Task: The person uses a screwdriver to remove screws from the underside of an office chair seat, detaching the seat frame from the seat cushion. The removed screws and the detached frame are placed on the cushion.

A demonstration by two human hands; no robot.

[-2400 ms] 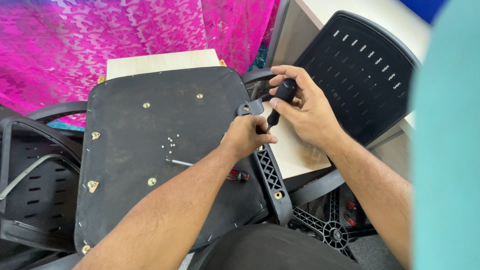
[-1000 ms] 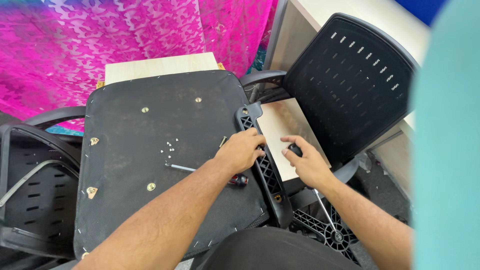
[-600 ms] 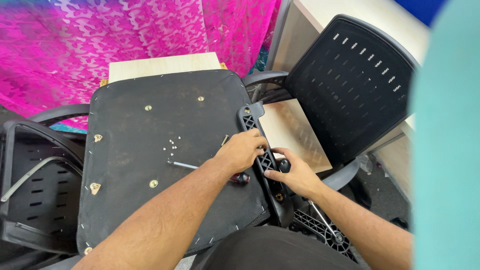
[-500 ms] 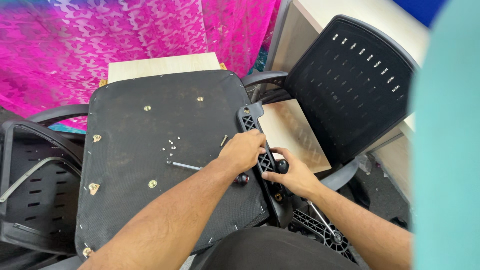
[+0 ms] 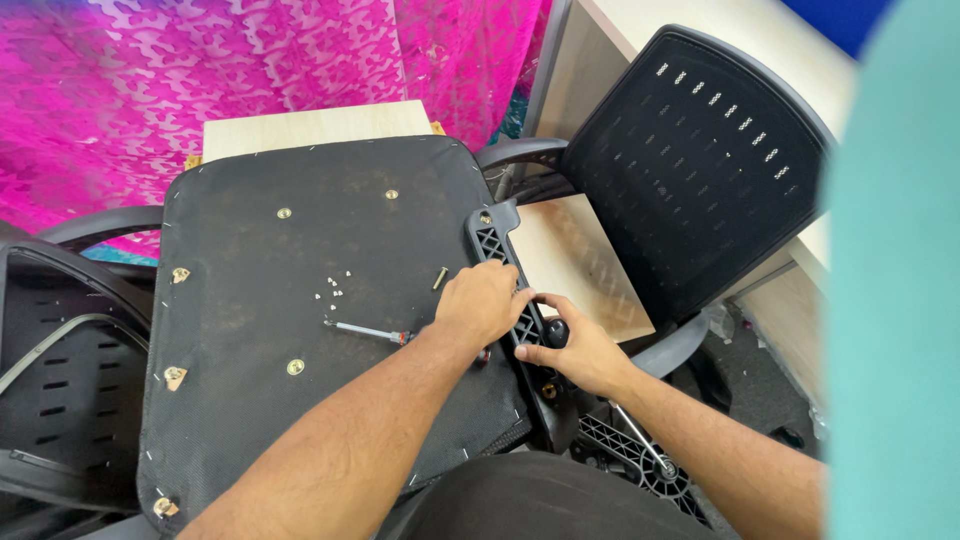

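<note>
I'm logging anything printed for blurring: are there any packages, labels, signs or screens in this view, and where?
None that can be made out: no package, label, sign or screen shows.
Nearest things: the left hand and right hand are on a black ribbed bracket at the edge of the upturned black seat; a patterned pink cloth hangs behind.

There is just the one view, from the camera on my head, looking steeply down and a little forward over my forearms. It sits close: my left hand (image 5: 483, 300) and right hand (image 5: 575, 350) fall near the middle, with the upturned seat base (image 5: 300, 300) filling the left half. The pink cloth (image 5: 200, 70) marks the far edge. A blurred teal band (image 5: 895, 300) covers the right side, perhaps something near the lens
</note>
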